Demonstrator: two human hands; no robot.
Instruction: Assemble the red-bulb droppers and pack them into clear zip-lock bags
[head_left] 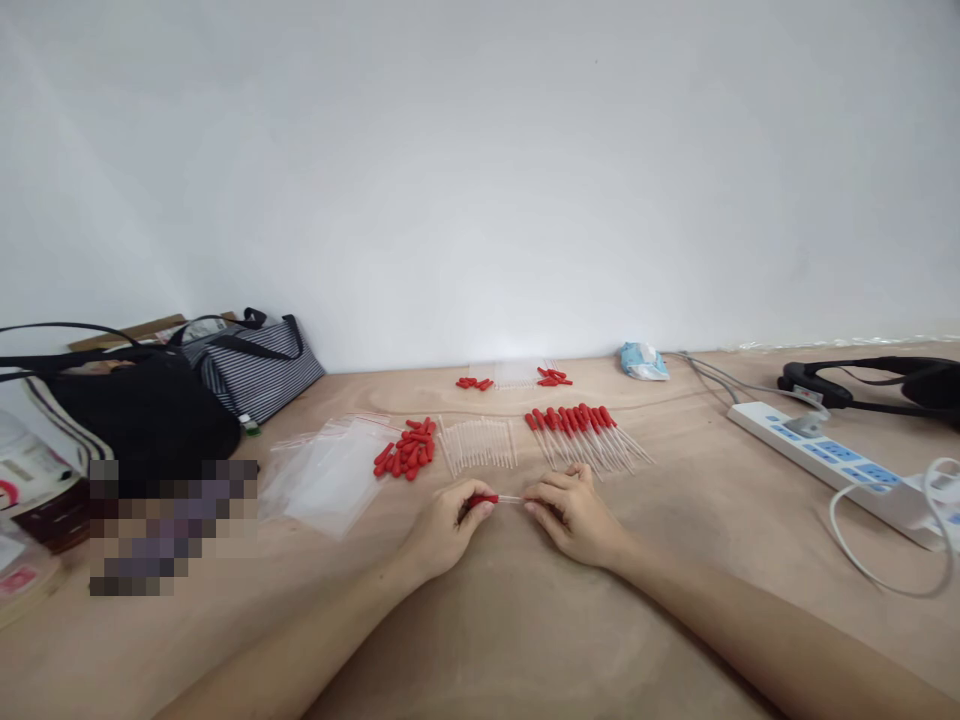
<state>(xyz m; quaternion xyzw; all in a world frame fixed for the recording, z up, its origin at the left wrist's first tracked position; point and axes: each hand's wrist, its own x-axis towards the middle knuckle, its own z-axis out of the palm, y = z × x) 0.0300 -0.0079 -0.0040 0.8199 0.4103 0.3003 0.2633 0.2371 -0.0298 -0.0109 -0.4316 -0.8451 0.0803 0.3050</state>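
Note:
My left hand (444,528) pinches the red rubber bulb (484,499) of a small dropper. My right hand (571,515) pinches the far end of its clear glass tube (511,499); the dropper lies level between the two hands just above the wooden table (525,620). Right behind the hands lie a heap of loose red bulbs (406,450), a row of bare clear tubes (478,443) and a row of droppers fitted with bulbs (581,428). Farther back are two small clusters of red bulbs (474,383) (553,377) with more tubes (516,374) between them.
Clear zip bags (330,475) lie to the left. A black bag (139,415) and a striped bag (251,365) stand at the far left. A white power strip (840,462) with cables, a black headset (892,382) and a blue wipes pack (643,361) are on the right.

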